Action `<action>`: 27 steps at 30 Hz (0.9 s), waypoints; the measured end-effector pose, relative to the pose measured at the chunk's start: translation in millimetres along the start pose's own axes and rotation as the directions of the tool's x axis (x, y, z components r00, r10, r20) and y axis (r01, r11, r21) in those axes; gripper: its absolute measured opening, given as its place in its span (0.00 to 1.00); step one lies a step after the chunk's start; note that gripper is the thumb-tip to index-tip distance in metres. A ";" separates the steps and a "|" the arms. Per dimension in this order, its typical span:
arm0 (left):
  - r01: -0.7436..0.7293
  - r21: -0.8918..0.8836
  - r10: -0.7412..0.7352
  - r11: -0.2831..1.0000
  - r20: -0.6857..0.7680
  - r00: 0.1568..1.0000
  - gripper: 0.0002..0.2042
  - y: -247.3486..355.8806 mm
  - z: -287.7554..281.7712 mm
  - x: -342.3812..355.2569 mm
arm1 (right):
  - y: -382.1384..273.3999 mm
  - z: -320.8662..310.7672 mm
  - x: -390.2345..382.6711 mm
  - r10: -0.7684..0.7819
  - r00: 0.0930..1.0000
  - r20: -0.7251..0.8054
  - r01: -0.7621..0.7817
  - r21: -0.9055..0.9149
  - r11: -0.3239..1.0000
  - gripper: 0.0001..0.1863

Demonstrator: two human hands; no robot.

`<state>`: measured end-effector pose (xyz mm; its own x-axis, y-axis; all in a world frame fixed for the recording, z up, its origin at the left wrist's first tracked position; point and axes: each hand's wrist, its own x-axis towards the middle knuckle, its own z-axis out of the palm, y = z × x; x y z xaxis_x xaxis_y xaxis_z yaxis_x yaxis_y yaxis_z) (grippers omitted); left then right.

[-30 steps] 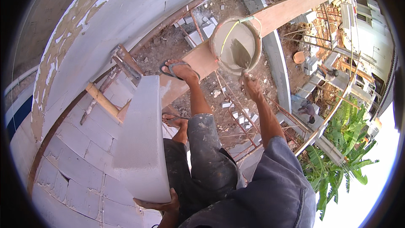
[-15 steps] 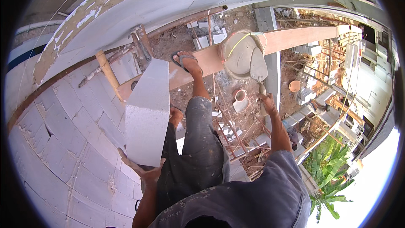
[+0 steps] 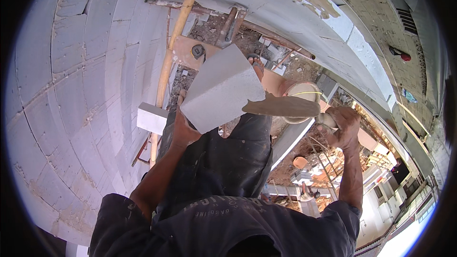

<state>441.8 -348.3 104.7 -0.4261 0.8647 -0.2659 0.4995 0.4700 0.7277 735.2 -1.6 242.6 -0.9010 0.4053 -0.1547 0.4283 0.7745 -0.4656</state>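
A pale grey lightweight block (image 3: 221, 90) is gripped at its near left end by my left hand (image 3: 183, 126), and it hangs in front of my legs. My right hand (image 3: 343, 126) is closed round the handle of a trowel (image 3: 290, 107). Wet mortar covers the trowel's blade, which lies level with its tip at the block's right edge. Past the trowel, a round bucket of mortar (image 3: 304, 91) stands on the plank, partly hidden by the blade.
I stand on a wooden plank (image 3: 273, 82), where a tape measure (image 3: 197, 51) also lies. Block walls rise at left and ahead. Beside the left wall are a bamboo pole (image 3: 164, 78) and another block (image 3: 152, 118). Rubble and an orange bucket (image 3: 300, 162) lie below.
My right hand has lifted the trowel, now loaded with mortar, from the bucket to the block. The block in my left hand has come up and tilted. My view has turned.
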 end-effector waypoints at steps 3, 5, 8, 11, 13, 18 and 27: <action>-0.037 0.007 0.037 0.999 -0.011 0.999 0.47 -10.2 7.4 1.9 | -33.6 -9.9 60.3 -0.117 0.984 0.134 0.140 -0.176 0.974 0.21; -0.042 -0.052 0.039 0.998 -0.058 0.998 0.44 -11.7 11.4 -0.4 | -43.8 -6.9 84.2 -0.150 0.962 0.229 0.191 -0.167 0.967 0.23; 0.000 -0.246 -0.035 0.969 -0.138 0.990 0.43 -6.5 16.3 -2.2 | -69.4 3.3 109.8 -0.247 0.920 0.304 0.299 -0.137 0.944 0.25; 0.050 -0.461 -0.123 0.886 -0.129 0.984 0.47 -12.3 26.7 -4.8 | -95.1 21.8 123.7 -0.322 0.881 0.346 0.374 -0.092 0.923 0.25; 0.042 -0.433 -0.101 0.900 -0.115 0.988 0.49 -18.1 26.0 -0.4 | -102.2 33.6 122.3 -0.289 0.879 0.379 0.345 -0.088 0.935 0.25; 0.039 -0.415 -0.087 0.909 -0.097 0.991 0.48 -26.1 29.8 -4.5 | -91.4 26.9 111.0 -0.271 0.907 0.322 0.308 -0.068 0.949 0.24; -0.233 -0.006 0.231 0.972 -0.092 0.969 0.52 -34.8 14.5 17.8 | -46.5 163.7 3.8 0.049 0.960 -0.276 -0.014 0.129 0.992 0.26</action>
<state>427.7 -346.7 65.5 -0.3667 0.9298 -0.0309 0.5805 0.2546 0.7734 700.6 -115.5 121.0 -0.8249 0.5611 0.0689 0.4281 0.6996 -0.5722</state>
